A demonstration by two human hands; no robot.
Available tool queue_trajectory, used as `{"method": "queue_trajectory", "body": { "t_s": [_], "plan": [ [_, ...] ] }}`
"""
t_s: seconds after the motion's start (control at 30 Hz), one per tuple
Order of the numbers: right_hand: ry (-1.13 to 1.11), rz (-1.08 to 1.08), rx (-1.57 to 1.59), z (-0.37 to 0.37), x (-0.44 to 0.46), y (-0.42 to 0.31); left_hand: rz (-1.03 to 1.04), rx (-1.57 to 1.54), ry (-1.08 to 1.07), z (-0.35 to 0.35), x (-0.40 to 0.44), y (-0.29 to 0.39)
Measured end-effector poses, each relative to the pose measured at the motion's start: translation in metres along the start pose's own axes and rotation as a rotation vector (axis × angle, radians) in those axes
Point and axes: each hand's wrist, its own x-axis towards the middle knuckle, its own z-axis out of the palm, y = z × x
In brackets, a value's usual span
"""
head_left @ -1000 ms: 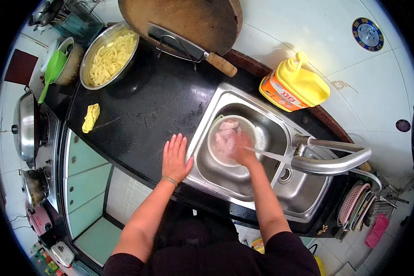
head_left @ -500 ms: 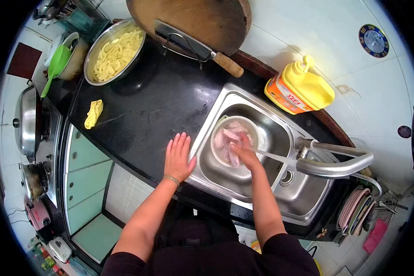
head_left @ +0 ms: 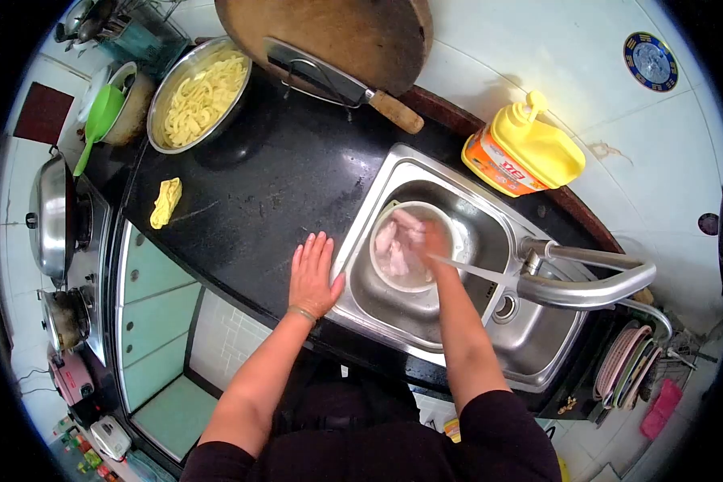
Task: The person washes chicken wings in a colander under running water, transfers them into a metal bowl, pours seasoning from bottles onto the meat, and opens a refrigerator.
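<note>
Meat (head_left: 398, 255) lies in a bowl (head_left: 380, 271) in the sink (head_left: 377, 309), more exposed since the right hand (head_left: 437, 243) shifted sideways, its blurred fingers' grip impossible to tell, while the left hand (head_left: 312, 277) rests spread on the bench (head_left: 241, 229).

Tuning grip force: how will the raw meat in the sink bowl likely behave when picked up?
The meat is likely slippery: it sits wet in the bowl under a running stream. Its fleshy look suggests soft, somewhat floppy pieces. They lie loosely together, so neighbours may shift.
</note>
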Motion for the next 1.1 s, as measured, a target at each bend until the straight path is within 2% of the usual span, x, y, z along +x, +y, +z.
{"method": "queue_trajectory", "body": {
  "t_s": [0.03,0.07,0.13,0.2,0.27,0.33,0.37,0.5,0.57,0.7,0.77,0.8,0.87,0.9,0.93,1.0,1.1],
  "plan": [
    [0.066,-0.014,0.078,-0.008,-0.003,-0.006,-0.002,-0.009,-0.010,0.000,0.000,0.000],
    [-0.041,0.175,0.280,-0.020,-0.008,-0.007,-0.005,-0.020,-0.020,0.000,0.001,-0.001],
    [-0.157,0.366,0.470,-0.035,-0.023,-0.015,-0.012,-0.010,-0.023,-0.003,0.002,0.000],
    [-0.166,0.257,0.825,-0.039,-0.040,-0.019,-0.012,0.000,-0.032,-0.002,0.001,0.001],
    [-0.155,0.207,0.634,-0.041,-0.040,-0.034,-0.013,0.004,-0.038,-0.002,0.002,0.001],
    [-0.012,0.096,-0.108,-0.037,-0.038,-0.066,-0.006,-0.006,-0.035,-0.001,0.001,0.001],
    [-0.146,0.133,-0.191,-0.049,-0.038,-0.092,-0.006,-0.015,-0.034,0.000,0.001,0.000],
    [-0.218,0.060,-0.230,-0.021,-0.028,-0.092,0.010,-0.015,-0.021,0.000,-0.001,0.000],
    [0.011,-0.096,-0.259,0.000,-0.020,-0.072,-0.011,-0.002,-0.050,0.000,0.001,0.002],
    [0.078,-0.166,-0.018,0.019,-0.003,-0.025,-0.003,-0.019,-0.030,0.000,0.000,0.000],
    [-0.136,0.087,0.341,-0.005,-0.009,-0.019,-0.004,-0.011,-0.010,0.001,0.000,0.000],
    [-0.144,0.084,0.336,-0.014,-0.015,-0.018,-0.013,-0.014,-0.010,0.001,0.000,-0.002],
    [0.034,0.122,0.028,-0.034,-0.031,-0.021,0.013,-0.011,0.010,0.002,0.000,-0.002],
    [-0.049,0.148,-0.164,-0.059,-0.039,-0.048,0.015,-0.013,0.009,0.002,-0.001,-0.002],
    [-0.045,0.152,-0.164,-0.054,-0.041,-0.053,0.012,-0.019,0.001,0.003,-0.001,-0.002],
    [-0.065,-0.045,-0.435,-0.041,-0.044,-0.055,0.014,-0.019,-0.004,0.003,0.001,-0.001],
    [-0.175,0.073,-0.249,-0.022,-0.028,-0.050,0.009,-0.007,0.006,0.000,-0.001,0.001]
  ]
}}
